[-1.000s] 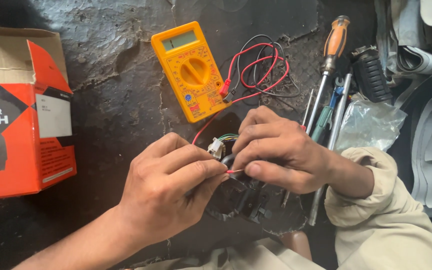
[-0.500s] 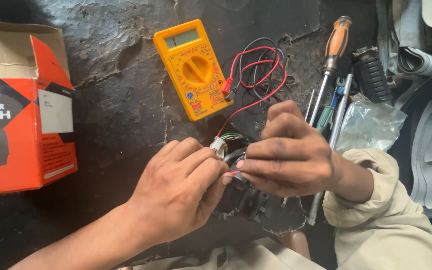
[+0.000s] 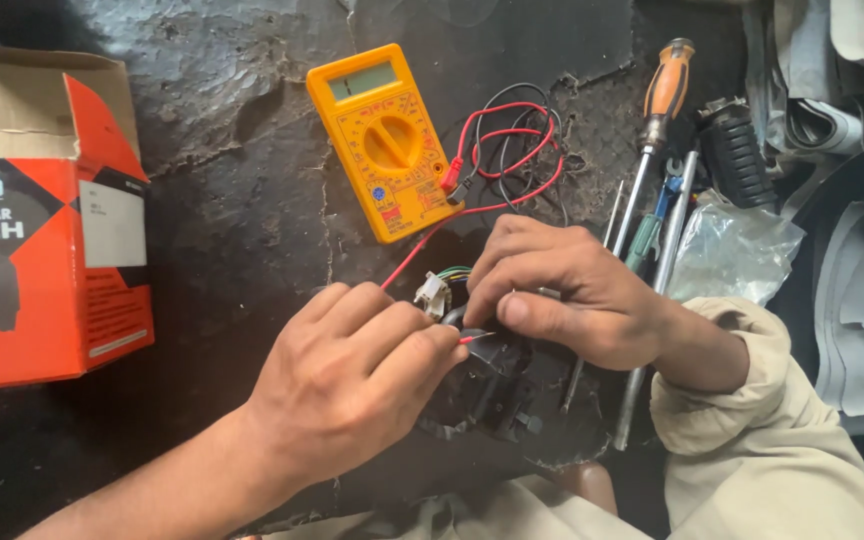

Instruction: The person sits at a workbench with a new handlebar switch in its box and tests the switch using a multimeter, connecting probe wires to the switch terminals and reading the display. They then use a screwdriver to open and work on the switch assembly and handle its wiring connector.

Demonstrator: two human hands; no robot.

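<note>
Yellow multimeter (image 3: 388,140) top centre, grey rectangular screen (image 3: 363,80) at its upper end. Well left of the multimeter: orange-black cardboard box (image 3: 42,240), flaps open, white label (image 3: 112,222) on its side.

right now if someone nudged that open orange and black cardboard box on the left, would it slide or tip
The orange and black cardboard box would probably slide easily: its top flaps stand open and it looks light for its size, though its contents are hidden. It rests on a broad face, so tipping seems unlikely. The rough dark work surface might snag its edges a little.
</note>
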